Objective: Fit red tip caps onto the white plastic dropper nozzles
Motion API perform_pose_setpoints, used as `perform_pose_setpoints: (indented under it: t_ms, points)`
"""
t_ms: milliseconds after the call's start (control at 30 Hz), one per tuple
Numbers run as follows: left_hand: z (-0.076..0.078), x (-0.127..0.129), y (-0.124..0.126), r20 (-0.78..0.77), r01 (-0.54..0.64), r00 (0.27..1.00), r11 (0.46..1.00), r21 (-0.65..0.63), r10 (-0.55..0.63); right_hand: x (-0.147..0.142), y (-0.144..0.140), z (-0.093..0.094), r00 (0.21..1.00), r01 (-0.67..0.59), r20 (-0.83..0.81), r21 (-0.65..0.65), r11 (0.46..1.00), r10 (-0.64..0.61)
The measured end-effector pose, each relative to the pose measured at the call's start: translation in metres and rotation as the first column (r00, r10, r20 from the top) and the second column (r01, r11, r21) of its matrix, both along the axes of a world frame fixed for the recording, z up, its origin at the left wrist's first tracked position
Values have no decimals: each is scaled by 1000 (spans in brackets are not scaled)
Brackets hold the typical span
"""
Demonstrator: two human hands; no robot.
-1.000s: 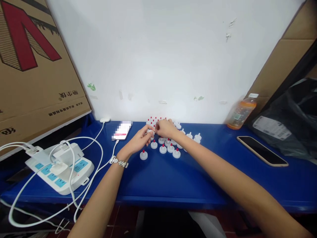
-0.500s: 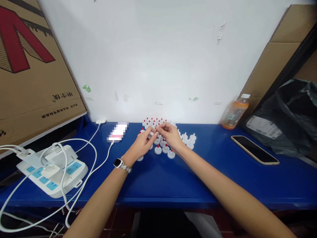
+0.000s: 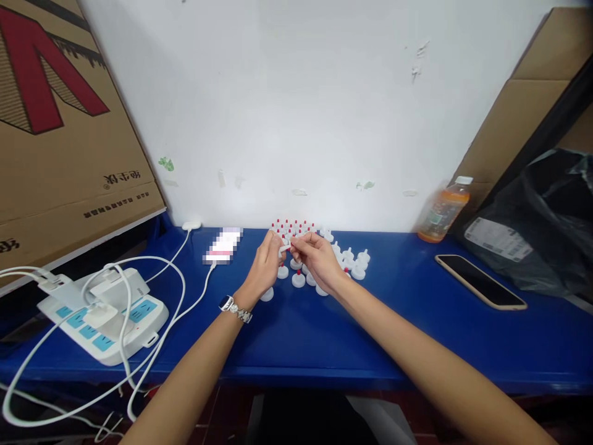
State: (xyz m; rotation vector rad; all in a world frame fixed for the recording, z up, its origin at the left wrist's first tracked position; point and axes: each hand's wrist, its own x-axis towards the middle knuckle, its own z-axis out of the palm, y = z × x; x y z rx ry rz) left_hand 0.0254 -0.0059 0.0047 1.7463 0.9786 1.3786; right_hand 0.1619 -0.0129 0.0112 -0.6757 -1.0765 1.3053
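Observation:
Several small white caps with red tips stand in a cluster on the blue table, near the wall. Above the cluster my left hand and my right hand meet, fingertips together, pinching one small white cap between them. A few all-white caps lie to the right of the cluster. My left wrist wears a watch.
A white power strip with plugs and looping white cables sits at the left. A phone charges near the wall; another phone lies at the right. An orange drink bottle, a black bag and cardboard boxes border the table.
Both hands have lifted slightly and drawn toward me over the cluster, still working the small cap between their fingertips. The camera has shifted a little.

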Motion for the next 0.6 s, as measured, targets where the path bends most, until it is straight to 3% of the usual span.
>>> perform_pose_setpoints:
  t_ms: [200,433,600]
  points:
    - [-4,-4,0,8,38,999,999,7,-38,0,-1,-3,997,-7,74,42,999,4]
    - [-8,4,1,37,10,999,998,-54,-8,-9,-8,-1,969,121,195,166,979,-153]
    - [1,2,1,9,26,1000,996,-82,-25,-7,-7,4,941,104,294,229,968,-171]
